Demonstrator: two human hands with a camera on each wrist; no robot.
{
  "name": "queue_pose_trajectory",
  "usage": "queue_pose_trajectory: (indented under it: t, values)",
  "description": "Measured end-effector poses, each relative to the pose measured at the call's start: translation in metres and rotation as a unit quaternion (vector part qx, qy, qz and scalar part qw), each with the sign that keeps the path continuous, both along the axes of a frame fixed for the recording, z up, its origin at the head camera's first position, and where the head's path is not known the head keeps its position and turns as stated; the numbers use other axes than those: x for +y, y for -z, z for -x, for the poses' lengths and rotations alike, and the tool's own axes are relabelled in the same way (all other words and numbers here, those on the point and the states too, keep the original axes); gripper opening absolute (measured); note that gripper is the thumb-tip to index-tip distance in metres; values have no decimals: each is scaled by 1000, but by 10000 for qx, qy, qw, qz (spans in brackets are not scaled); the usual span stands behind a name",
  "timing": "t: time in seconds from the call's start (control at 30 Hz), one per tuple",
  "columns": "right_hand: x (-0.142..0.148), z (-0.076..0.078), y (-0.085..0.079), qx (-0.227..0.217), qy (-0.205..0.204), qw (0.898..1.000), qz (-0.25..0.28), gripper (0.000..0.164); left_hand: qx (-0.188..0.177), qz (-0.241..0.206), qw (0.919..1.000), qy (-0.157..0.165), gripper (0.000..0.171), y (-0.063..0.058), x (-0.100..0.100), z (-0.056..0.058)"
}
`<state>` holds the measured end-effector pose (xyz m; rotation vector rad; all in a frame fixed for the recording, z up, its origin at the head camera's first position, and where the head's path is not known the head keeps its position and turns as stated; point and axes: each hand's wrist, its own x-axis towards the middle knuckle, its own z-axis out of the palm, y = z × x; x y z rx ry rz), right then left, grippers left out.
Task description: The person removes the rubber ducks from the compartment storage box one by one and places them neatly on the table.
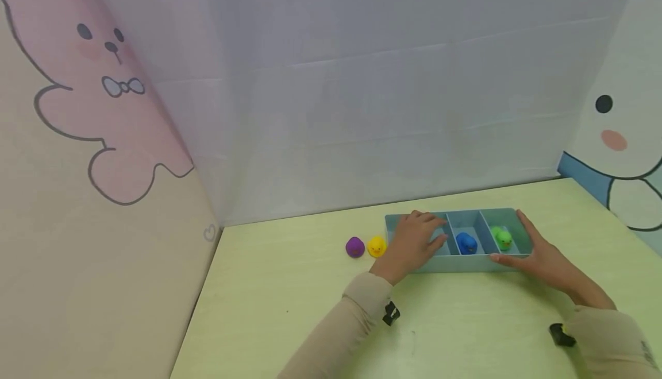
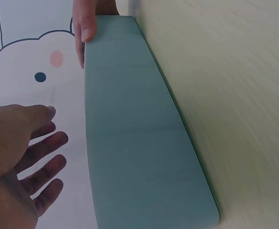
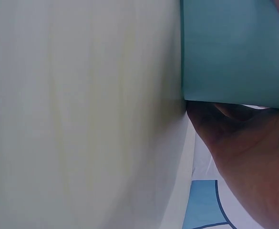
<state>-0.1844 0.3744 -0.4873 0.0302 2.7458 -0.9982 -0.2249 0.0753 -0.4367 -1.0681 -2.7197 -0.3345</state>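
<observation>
Left hand (image 1: 410,242) hung loosely spread, holding nothing, over the tray (image 1: 455,263) | right hand (image 1: 550,261) gripped its right end; firm bracing seemed wise against sliding | tray sat on bench (image 1: 258,310), blue duck (image 1: 466,244), green duck (image 1: 504,239) inside; yellow duck (image 1: 377,246), purple duck (image 1: 355,247) leftward

On the desk (image 1: 258,316) we see a tray (image 1: 455,263), one duck (image 1: 503,239) in its rightmost compartment (image 1: 501,217), a second duck (image 1: 467,243) in the next. Left of the tray we find a third duck (image 1: 377,247), then a fourth duck (image 1: 355,247).
</observation>
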Motion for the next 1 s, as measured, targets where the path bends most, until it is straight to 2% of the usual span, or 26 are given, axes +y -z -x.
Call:
queue_pose_trajectory:
  t: [0.37,0.77,1.0]
  values:
    - [-1,0,0,42,-9,10000,25,125,188,230,9994,148,34,-1,13,-3]
    - [0,1,2,36,-13,10000,23,125,347,575,9974,276,34,5,30,2]
    - [-1,1,0,51,8,10000,-6,126,165,775,9964,284,34,3,39,1]
